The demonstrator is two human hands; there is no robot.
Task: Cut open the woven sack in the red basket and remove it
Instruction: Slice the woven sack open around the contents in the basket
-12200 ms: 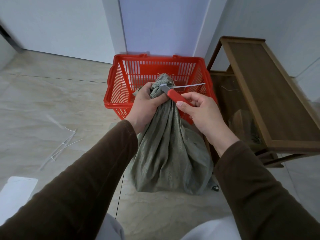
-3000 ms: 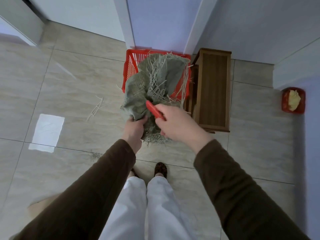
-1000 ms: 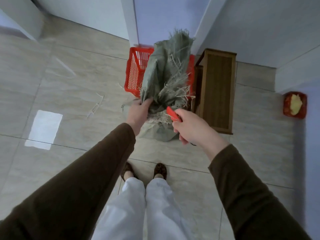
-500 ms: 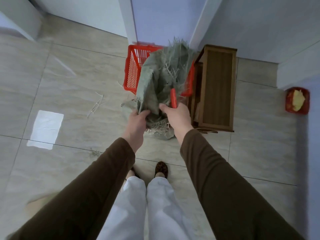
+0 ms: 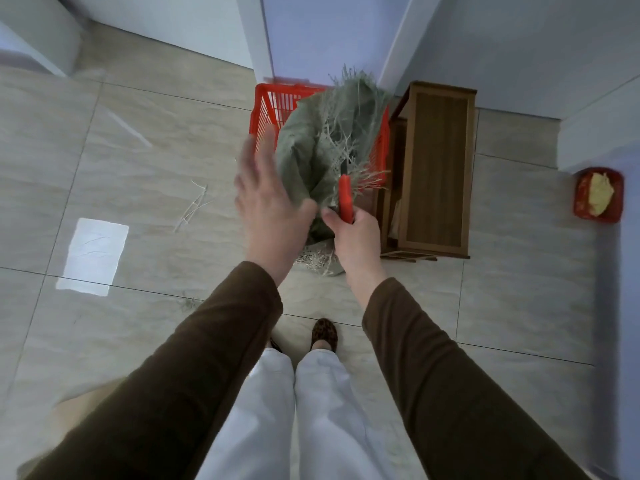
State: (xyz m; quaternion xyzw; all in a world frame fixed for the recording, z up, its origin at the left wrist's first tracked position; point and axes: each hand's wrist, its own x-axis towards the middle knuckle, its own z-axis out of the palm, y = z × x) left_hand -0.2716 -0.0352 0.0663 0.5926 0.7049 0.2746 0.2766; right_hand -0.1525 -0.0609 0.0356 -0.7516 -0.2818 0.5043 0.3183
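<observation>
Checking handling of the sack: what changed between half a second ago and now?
The left hand let go of the woven sack; its fingers are now spread, beside the sack's left side. The right hand keeps gripping the red-handled cutter and apparently the sack. The red basket and wooden stool stayed put.

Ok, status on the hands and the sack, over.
Left hand open, off the woven sack. Right hand grips red-handled cutter and sack. Sack frayed open, over the red basket. Wooden stool close right.

Beige tiled floor (image 5: 138, 161), wooden stool (image 5: 438, 168), pale walls (image 5: 502, 39)
</observation>
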